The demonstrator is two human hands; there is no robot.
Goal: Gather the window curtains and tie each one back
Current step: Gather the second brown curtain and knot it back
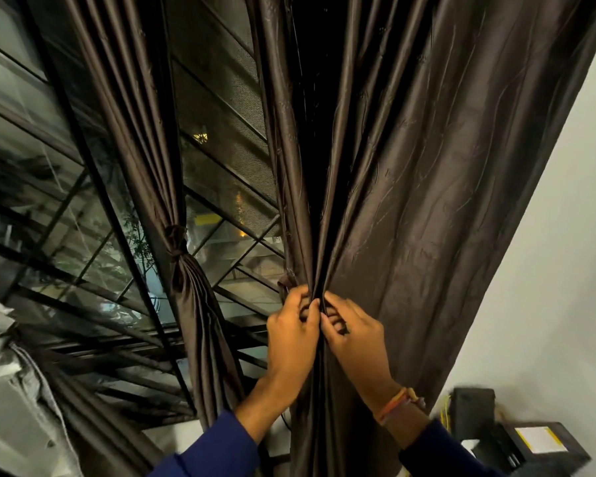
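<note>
— Window (pixel 221 208) first: dark barred panes fill the left and middle of the view, with a white wall (pixel 547 270) at the right.

— And the curtains?

— The right curtain (pixel 427 166), dark brown and shiny, hangs wide from the top and narrows into a bunch at the middle, just where both hands meet. The left curtain (pixel 145 132) is thinner, already cinched by a knotted tie-back (pixel 176 247), well apart from the hands.

— What are the hands doing?

— The left hand (pixel 291 333) has its fingers curled into the gathered folds from the left side. The right hand (pixel 353 333) pinches the same folds from the right, fingertips almost touching the other hand's. The bunched cloth runs between them, down past both wrists.

— Anything smaller?

— A band of threads (pixel 398 402) circles the right wrist, and a dark fabric loop (pixel 284 282) shows just above the left hand's knuckles.
</note>
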